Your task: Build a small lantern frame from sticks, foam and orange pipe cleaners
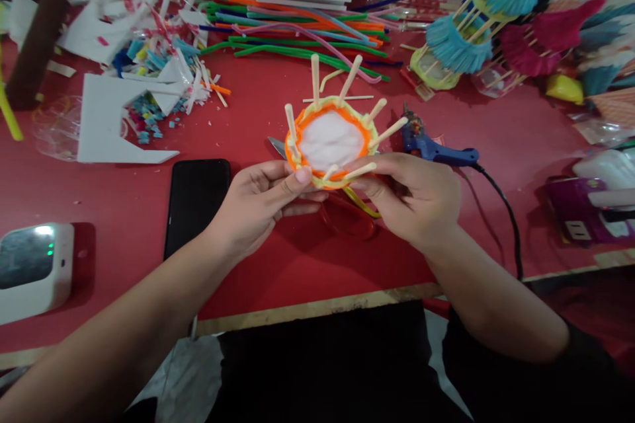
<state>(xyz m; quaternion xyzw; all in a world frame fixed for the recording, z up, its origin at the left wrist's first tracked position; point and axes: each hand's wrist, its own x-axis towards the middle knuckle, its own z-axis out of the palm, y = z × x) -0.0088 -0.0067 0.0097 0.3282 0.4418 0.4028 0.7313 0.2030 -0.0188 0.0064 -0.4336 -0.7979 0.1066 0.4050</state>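
Holding it out in front with two hands, the person has a round craft piece with a puffy white middle and an orange-and-pale-yellow fuzzy rim (331, 135) up over the red tabletop (282, 271), near the front edge. The left hand (270, 198) pinches the near-left rim, thumb on top and fingers underneath; the right hand (404, 195) pinches the near-right side, right by one of the pale wooden sticks (315, 79) that poke up around the edge. Gripping low makes sense imo, since that probably spares the sticks from getting bent and leaves the white face showing. What look like red-handled scissors (350, 219) lie partly hidden below it, handy but kinda underfoot. The blue glue gun with a black cord (441, 151) sits just past the right hand, likely for easy reach, while a flat black phone (198, 201) lies beside the left forearm. Multicoloured fuzzy stems (302, 30) are stacked at the back, and a messy heap of foam and paper scraps (149, 79) is off to the left, presumably shoved clear of the working spot.
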